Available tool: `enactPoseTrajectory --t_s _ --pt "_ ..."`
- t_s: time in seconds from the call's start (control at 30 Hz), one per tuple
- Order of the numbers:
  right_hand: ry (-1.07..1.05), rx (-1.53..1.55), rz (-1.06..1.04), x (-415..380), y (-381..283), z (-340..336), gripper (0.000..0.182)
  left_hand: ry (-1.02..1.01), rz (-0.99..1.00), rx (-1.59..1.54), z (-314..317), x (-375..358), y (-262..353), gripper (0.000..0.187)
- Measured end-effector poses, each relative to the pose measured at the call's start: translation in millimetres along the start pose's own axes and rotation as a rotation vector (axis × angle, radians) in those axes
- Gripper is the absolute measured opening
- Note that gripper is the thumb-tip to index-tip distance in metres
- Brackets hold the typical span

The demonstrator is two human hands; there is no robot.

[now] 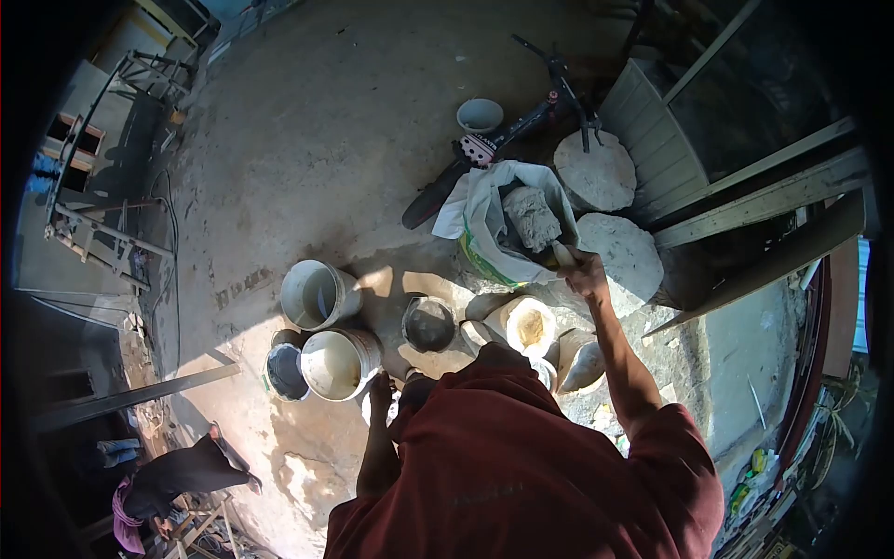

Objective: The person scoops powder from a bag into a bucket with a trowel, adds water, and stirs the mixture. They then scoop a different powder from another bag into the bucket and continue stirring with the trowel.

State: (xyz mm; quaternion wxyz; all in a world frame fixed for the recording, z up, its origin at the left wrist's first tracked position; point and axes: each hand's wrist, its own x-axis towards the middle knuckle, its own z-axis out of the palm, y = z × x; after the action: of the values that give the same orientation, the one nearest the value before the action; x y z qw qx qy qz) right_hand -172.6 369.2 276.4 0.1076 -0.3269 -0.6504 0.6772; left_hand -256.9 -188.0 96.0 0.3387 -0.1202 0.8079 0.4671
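My right hand (586, 274) is closed at the near edge of an open white woven sack (510, 268). A pale, rounded piece (562, 254) pokes out from its fingers over the sack's mouth; I cannot tell what it is. Inside the sack lies a lumpy grey block of powdery material (532, 220). Low beside a whitish bucket (341, 364) hangs my left hand (381, 389), in shadow, its fingers too dark to make out. Between both arms stand a dark round pan (429, 323) and a pale container with yellowish contents (529, 327).
Another white bucket (321, 294) and a dark pail (285, 371) stand at the left. Behind the sack are a small bicycle (521, 121), a grey basin (480, 115) and round pale slabs (596, 170). A person in dark clothing (182, 480) is at lower left, near wooden frames.
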Motion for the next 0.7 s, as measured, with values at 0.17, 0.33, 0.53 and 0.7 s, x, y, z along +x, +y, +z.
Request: enactPoseTrajectory --t_s 0.17,0.33,0.53,0.7 --pt "0.077 -0.070 -0.016 -23 -36 13 0.042 -0.057 0.028 -0.022 -23 7 30 0.052" --pt "0.151 -0.109 -0.061 -45 -66 27 0.035 -0.043 0.100 0.036 -52 36 -26 0.054" --pt "0.184 -0.120 -0.079 -72 -90 55 0.040 -0.002 0.130 0.129 -78 23 -44 0.047" --pt "0.208 -0.130 -0.095 -98 -97 100 0.039 -0.082 0.888 0.436 -85 38 -90 0.040"
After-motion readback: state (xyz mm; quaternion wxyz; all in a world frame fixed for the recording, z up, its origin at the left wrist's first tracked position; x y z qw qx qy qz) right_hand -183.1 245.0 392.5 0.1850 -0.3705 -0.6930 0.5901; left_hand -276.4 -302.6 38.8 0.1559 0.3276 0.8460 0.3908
